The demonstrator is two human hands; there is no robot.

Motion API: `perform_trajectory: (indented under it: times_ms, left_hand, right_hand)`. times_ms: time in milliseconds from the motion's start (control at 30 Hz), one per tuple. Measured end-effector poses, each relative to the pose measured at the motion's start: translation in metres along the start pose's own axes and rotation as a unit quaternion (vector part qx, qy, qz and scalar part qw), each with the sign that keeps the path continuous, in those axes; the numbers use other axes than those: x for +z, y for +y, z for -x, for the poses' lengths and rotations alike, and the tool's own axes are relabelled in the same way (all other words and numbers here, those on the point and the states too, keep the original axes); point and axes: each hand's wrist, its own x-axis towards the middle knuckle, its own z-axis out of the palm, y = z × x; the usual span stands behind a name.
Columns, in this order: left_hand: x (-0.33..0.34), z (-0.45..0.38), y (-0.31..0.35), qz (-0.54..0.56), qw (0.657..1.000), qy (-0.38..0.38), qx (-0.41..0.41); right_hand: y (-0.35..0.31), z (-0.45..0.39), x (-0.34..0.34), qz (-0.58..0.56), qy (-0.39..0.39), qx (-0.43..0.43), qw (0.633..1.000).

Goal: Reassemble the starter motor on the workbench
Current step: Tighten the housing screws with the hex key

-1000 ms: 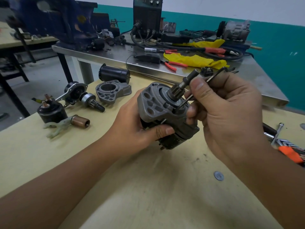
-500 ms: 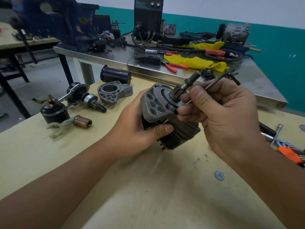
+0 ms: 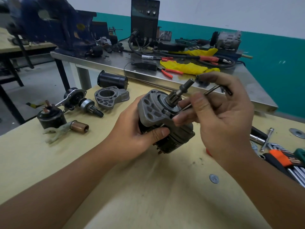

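- Head view: the fingers (image 3: 186, 111) of the right hand (image 3: 221, 116) pinch a thin metal tool (image 3: 212, 90) whose tip sits at the grey housing of the starter motor (image 3: 158, 116), beside its toothed shaft.
- The left hand (image 3: 132, 138) grips the motor from below, thumb across its dark body, holding it tilted above the workbench (image 3: 115, 187).
- Loose parts lie to the left: a solenoid (image 3: 51, 118), a grey end housing (image 3: 110, 96) and a copper sleeve (image 3: 79, 127).
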Motion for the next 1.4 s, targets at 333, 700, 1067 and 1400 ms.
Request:
perform_trajectory:
  times_ms: [333, 700, 1067, 1400]
  left_hand:
    - [0.000, 0.000, 0.000, 0.032, 0.999, -0.004, -0.015]
    - [-0.001, 0.003, 0.001, 0.001, 1.000, 0.008, 0.012]
    - [-0.001, -0.002, -0.007, -0.006, 1.000, 0.004, 0.009]
    - [-0.002, -0.001, -0.005, -0.030, 0.998, 0.012, 0.052]
  right_hand:
    - [-0.022, -0.027, -0.053, -0.018, -0.224, 0.055, 0.973]
    - [-0.047, -0.047, -0.033, 0.042, -0.093, 0.246, 0.964]
    - [-0.045, -0.057, -0.062, 0.002, -0.201, 0.208, 0.957]
    - [-0.047, -0.065, -0.049, 0.256, -0.110, 0.171, 0.945]
